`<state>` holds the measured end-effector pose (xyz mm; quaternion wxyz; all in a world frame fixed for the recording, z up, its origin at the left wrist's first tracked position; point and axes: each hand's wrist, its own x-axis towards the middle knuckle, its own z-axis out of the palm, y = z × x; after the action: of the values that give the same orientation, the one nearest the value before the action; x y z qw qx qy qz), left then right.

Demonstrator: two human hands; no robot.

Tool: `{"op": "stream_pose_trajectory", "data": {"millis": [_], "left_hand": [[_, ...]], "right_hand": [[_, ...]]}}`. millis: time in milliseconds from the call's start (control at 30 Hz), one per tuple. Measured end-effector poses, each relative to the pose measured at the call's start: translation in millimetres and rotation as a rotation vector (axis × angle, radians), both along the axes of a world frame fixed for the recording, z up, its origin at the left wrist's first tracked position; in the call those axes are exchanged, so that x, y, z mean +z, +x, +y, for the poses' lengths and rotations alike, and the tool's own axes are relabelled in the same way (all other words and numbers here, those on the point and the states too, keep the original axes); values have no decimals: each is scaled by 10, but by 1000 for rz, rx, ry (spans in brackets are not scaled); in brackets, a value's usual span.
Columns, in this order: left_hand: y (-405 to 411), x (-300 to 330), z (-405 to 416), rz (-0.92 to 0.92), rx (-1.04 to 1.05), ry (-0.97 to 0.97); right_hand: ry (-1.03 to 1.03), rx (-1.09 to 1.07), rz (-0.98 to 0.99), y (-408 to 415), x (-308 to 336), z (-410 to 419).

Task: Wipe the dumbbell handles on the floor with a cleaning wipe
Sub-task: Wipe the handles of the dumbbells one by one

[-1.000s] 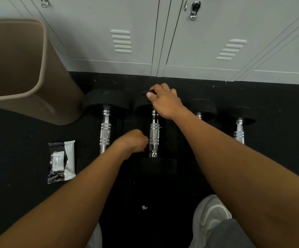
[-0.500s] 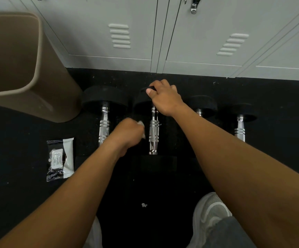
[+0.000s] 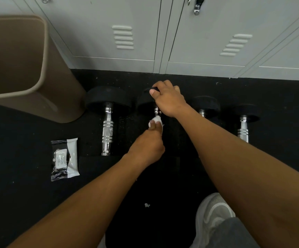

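At 9 to 10 o'clock, a tan waste bin point(image 3: 19, 68) stands on the black floor point(image 3: 19, 203) against the grey lockers point(image 3: 109, 33). At 8 o'clock, near the bin, lies a wipe packet point(image 3: 64, 160), flat on the floor. Just right of it lies the first dumbbell point(image 3: 107, 120), its chrome handle pointing from 12 to 6 o'clock, untouched by either hand. Next in the row is the second dumbbell point(image 3: 146, 102), near the centre of the view. Your left hand point(image 3: 146, 147) has its fingers curled round this dumbbell's handle, with a bunched white cleaning wipe point(image 3: 155, 121) pressed under the thumb at the handle's far end; most of the handle is hidden under the hand. Your right hand point(image 3: 168, 99), at 12 o'clock from the left, grips the far black head of the same dumbbell, fingers curled over its top edge. Toward 3 o'clock lie the third dumbbell point(image 3: 206, 104), partly hidden by your right forearm, and the fourth dumbbell point(image 3: 244, 122). At 5 o'clock, a grey shoe point(image 3: 211, 213) rests on the floor.
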<state>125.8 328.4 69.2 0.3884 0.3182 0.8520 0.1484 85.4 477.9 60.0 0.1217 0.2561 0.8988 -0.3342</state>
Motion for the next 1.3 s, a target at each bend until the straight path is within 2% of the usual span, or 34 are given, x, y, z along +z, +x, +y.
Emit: {"op": "stream_pose_trajectory", "data": {"millis": [167,233,300,400,500,567,767,967,1033,1300], "left_hand": [[-27,86,-138,-59,-85,-43],[-98,124,-191,-145,-129,-72],[-242,143,-230,-276,-55,-38],[-503,156,-255,-520,474,169],[-672,-117,-218,-534,1010,247],[-651,-281,-130,-599,1152,243],[-470,-468,102,-824,989,441],[-535,-591,103,-928,1024,483],[-496,-581,78,-950,958,487],[-586,-492,-82,-840,547,183]], "right_hand": [[0,3,-1,-3,12,-10],[-8,-1,4,5,14,2],[-16,-6,11,9,12,1],[-2,-6,14,9,14,-9],[10,-2,10,4,13,-21],[10,1,12,-5,13,-24],[12,4,16,0,-12,-8],[21,-1,21,0,-15,-10],[28,4,18,-5,-10,-22],[29,0,23,9,-9,-13]]}}
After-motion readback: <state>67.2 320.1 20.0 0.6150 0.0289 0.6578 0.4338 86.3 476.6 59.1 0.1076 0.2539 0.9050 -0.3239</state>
